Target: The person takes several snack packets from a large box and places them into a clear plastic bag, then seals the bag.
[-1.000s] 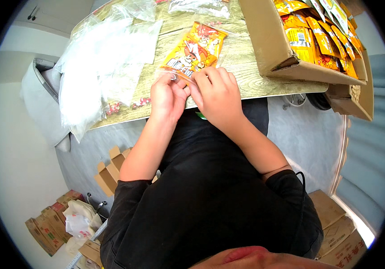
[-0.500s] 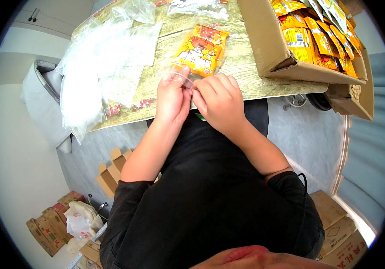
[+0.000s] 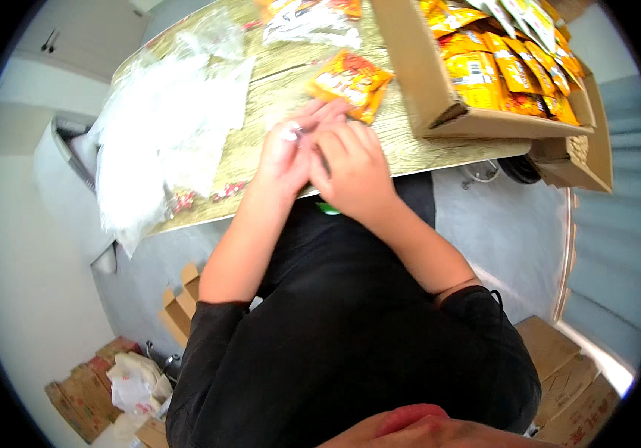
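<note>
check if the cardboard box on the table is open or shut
Open: orange packets show inside the cardboard box, with no flap covering them.

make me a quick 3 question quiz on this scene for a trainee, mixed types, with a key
1. True or false: the cardboard box of packets is to the right of the right hand.

2. Multiple choice: what lies on the table, to the left of the left hand?
a) metal spoons
b) clear plastic bags
c) drinking glasses

3. Fill in the colour: the packaging just beyond the hands is mainly ____.

Key: 1 true; 2 b; 3 orange
</note>
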`<state>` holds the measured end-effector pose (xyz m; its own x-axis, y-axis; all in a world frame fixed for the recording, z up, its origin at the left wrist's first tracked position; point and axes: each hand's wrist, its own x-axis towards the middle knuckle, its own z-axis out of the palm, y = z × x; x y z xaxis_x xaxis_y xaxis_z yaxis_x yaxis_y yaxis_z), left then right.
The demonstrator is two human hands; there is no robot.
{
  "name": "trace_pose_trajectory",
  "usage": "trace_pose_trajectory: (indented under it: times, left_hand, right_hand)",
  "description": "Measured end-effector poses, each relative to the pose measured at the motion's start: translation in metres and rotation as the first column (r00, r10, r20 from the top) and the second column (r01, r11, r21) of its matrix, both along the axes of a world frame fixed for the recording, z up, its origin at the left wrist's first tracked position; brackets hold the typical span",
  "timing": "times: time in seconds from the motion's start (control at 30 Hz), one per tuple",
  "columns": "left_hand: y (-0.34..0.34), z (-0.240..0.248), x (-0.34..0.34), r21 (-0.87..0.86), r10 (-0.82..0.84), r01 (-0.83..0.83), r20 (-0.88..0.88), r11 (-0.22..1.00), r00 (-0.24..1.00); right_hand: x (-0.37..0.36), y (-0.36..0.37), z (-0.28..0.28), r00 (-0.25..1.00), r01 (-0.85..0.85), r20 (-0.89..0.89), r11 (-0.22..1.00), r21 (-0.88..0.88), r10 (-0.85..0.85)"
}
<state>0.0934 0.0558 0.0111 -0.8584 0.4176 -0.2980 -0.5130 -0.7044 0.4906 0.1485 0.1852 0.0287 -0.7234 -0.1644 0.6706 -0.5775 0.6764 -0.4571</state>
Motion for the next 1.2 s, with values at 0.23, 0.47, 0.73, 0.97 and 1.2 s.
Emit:
trace_pose_trajectory:
  times: [0.23,0.47,0.73,0.97,1.2]
  left_hand:
    - [-0.051,0.028,0.050,-0.751,0.117,-0.481,-0.484,0.453,0.867]
    - [0.047,0.130,0.005,-0.197,-0.473,-0.849,-0.878,0.490,-0.069]
    - [0.256,0.144,-0.095,-0.113,-0.883,-0.917,-0.339,0.382,-0.326]
    - [0.166,0.170,-0.076,-0.692,-0.493,-0.469,-0.721,0.550,0.487]
    - [-0.041,0.119,-0.006,-0.256,0.027,-0.142,-0.406,0.956,0.914]
  right_hand:
    - [0.001,-0.012,0.001,0.999,-0.013,0.043,1.000,-0.013,0.013]
    - [-0.013,-0.036,-0.023,0.983,-0.043,0.173,0.996,-0.072,0.055]
    - [-0.007,-0.035,-0.028,0.954,-0.057,0.278,0.977,-0.203,0.113]
    - [-0.018,-0.029,-0.021,0.981,0.018,0.191,0.988,0.151,-0.047]
    - [-0.025,-0.021,-0.004,0.994,0.050,0.092,0.990,0.130,-0.062]
